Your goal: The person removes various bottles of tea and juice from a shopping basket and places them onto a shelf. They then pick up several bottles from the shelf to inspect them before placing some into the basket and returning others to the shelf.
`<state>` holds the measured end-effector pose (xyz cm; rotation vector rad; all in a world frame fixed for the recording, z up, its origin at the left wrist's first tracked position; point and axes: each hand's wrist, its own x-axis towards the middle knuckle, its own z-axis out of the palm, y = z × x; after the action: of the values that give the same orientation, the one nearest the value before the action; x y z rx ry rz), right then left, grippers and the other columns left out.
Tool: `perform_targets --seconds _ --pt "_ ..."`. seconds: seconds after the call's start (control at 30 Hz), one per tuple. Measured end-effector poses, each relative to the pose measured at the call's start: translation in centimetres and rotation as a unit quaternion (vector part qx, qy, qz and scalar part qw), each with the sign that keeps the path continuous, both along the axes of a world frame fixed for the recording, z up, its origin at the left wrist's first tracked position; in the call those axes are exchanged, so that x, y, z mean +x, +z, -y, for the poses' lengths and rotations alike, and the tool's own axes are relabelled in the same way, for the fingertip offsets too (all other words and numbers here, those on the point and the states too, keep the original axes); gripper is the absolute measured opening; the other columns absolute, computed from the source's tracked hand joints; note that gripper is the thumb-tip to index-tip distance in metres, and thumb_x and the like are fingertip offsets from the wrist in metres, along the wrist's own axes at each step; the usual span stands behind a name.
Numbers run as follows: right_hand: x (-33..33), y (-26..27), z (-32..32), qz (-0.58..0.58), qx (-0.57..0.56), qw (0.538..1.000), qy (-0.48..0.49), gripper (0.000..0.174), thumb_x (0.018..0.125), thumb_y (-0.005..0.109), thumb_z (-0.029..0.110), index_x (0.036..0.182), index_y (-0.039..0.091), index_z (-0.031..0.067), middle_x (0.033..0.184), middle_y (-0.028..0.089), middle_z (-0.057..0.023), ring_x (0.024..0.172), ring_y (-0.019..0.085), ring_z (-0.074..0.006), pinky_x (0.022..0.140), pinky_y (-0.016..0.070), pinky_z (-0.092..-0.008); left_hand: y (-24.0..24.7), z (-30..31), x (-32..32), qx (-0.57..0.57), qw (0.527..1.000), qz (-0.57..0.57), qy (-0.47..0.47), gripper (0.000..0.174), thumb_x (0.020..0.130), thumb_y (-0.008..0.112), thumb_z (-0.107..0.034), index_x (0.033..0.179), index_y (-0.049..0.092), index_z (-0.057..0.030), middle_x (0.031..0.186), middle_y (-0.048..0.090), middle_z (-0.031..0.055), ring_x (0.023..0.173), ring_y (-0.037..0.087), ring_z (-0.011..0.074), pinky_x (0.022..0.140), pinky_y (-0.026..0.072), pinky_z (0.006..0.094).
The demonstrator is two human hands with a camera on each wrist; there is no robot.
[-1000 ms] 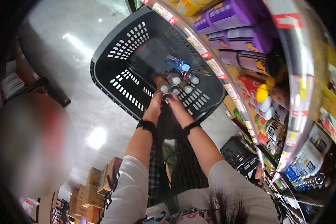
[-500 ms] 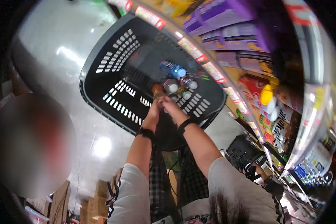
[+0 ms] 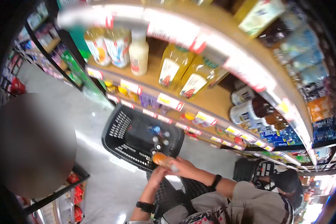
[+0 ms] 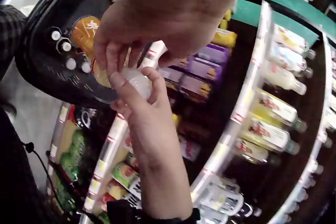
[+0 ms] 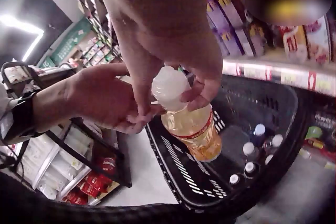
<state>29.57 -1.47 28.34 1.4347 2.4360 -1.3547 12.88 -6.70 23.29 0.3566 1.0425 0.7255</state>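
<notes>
Both hands are on a large clear bottle (image 5: pixel 194 129) with a white cap, pale yellow contents and an orange lower part. In the head view the bottle (image 3: pixel 159 159) is tilted over the near end of a black shopping basket (image 3: pixel 107 140). My right hand (image 3: pixel 185 168) grips it around the cap and neck, its fingers curled in the right wrist view. My left hand (image 3: pixel 157 178) holds it from the other side, fingertips pinching near the neck beneath the cap. Inside the basket lie several smaller bottles (image 5: pixel 250 150) with white caps and one with a blue cap (image 5: pixel 259 129).
Store shelves (image 3: pixel 153 80) with price tags run along the far and right sides, carrying yellow juice bottles (image 3: pixel 177 65) and purple packs (image 4: pixel 205 69). Another black basket (image 3: pixel 244 170) and a person in a dark cap (image 3: pixel 288 183) are at the right. A rack (image 3: pixel 69 186) stands at lower left.
The hands were low among the bottles in the basket; now they have the orange-bottomed bottle raised near its near rim. The head view has swung up, bringing upper shelves into sight.
</notes>
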Motion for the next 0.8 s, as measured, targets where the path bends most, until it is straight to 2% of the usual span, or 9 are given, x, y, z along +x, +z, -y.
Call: perform_targets --seconds 0.07,0.13,0.37,0.47,0.5,0.53,0.6,0.7,0.8 --pt "2.8 5.0 1.5 0.016 0.035 0.999 0.019 0.05 0.069 0.066 0.036 0.109 0.045 0.014 0.093 0.05 -0.0161 0.086 0.053 -0.0353 0.071 0.0437 -0.0408 6.7 -0.2 1.3 0.041 0.997 0.032 -0.049 0.025 0.083 0.042 -0.016 0.089 0.057 0.0031 0.086 0.06 0.0137 0.082 0.06 0.022 0.078 0.0461 0.0305" --pt "4.8 9.5 3.6 0.048 0.077 0.995 0.036 0.049 0.07 0.064 0.037 0.109 0.044 0.0153 0.091 0.052 -0.0156 0.085 0.054 -0.0354 0.07 0.0444 -0.0407 9.9 0.4 3.2 0.069 0.99 0.041 -0.115 0.026 0.084 0.041 -0.016 0.093 0.055 0.0044 0.086 0.061 0.0159 0.08 0.061 0.024 0.077 0.0466 0.0301" --pt "13.0 20.0 8.1 -0.026 0.139 0.988 -0.063 0.042 0.062 0.069 0.034 0.095 0.056 0.0127 0.088 0.057 -0.0111 0.08 0.057 -0.0304 0.069 0.0455 -0.0376 21.3 2.4 9.7 0.134 0.959 0.017 -0.249 0.033 0.088 0.042 -0.021 0.105 0.05 0.0068 0.094 0.06 0.0169 0.083 0.061 0.024 0.077 0.0465 0.0289" --pt "16.4 24.1 10.5 -0.07 0.159 0.978 -0.117 0.04 0.06 0.071 0.032 0.092 0.057 0.0117 0.086 0.058 -0.0101 0.08 0.057 -0.0289 0.069 0.0451 -0.0363 24.4 3.3 11.0 0.239 0.929 0.042 -0.28 0.036 0.088 0.042 -0.019 0.11 0.048 0.0081 0.097 0.06 0.0148 0.088 0.059 0.0216 0.08 0.0446 0.028" --pt "17.2 25.8 11.2 -0.135 0.185 0.963 -0.142 0.038 0.06 0.071 0.029 0.091 0.058 0.0109 0.084 0.058 -0.0099 0.079 0.057 -0.0273 0.07 0.0446 -0.0338 26.2 3.2 11.6 0.261 0.914 -0.022 -0.309 0.038 0.087 0.043 -0.019 0.116 0.045 0.0066 0.096 0.061 0.0122 0.09 0.058 0.0197 0.084 0.0416 0.027" --pt "18.0 27.5 11.8 -0.148 0.207 0.953 -0.164 0.036 0.06 0.071 0.026 0.09 0.058 0.01 0.084 0.058 -0.0093 0.079 0.057 -0.0249 0.07 0.0449 -0.0325 26.4 2.7 11.9 0.295 0.89 -0.084 -0.336 0.044 0.084 0.051 -0.016 0.122 0.041 0.0032 0.107 0.056 0.0134 0.1 0.053 0.0195 0.088 0.0389 0.0283" --pt "19.4 30.5 12.4 -0.173 0.251 0.93 -0.206 0.034 0.061 0.071 0.02 0.09 0.058 0.0082 0.083 0.058 -0.008 0.078 0.057 -0.0201 0.07 0.0453 -0.0301 28.8 3.0 13.3 0.386 0.856 -0.12 -0.324 0.066 0.075 0.064 -0.014 0.13 0.029 0.0006 0.124 0.043 0.014 0.112 0.043 0.0201 0.093 0.0347 0.0308" --pt "21.7 32.8 11.6 -0.336 0.253 0.868 -0.265 0.031 0.066 0.07 0.007 0.094 0.057 0.0039 0.086 0.058 -0.0036 0.081 0.054 -0.0105 0.07 0.0454 -0.0261 33.1 2.6 16.3 0.52 0.764 -0.115 -0.365 0.088 0.065 0.073 -0.013 0.133 0.019 -0.0005 0.133 0.03 0.0136 0.119 0.034 0.0203 0.096 0.0311 0.0328" --pt "23.8 36.3 9.8 -0.444 0.252 0.813 -0.282 0.028 0.071 0.068 0.009 0.096 0.057 0.0021 0.091 0.058 -0.0025 0.082 0.053 -0.0096 0.07 0.0449 -0.0237 37.4 3.4 19.6 0.562 0.754 -0.112 -0.322 0.096 0.061 0.076 -0.015 0.134 0.016 -0.0012 0.133 0.03 0.0139 0.119 0.034 0.0211 0.097 0.0293 0.0325"
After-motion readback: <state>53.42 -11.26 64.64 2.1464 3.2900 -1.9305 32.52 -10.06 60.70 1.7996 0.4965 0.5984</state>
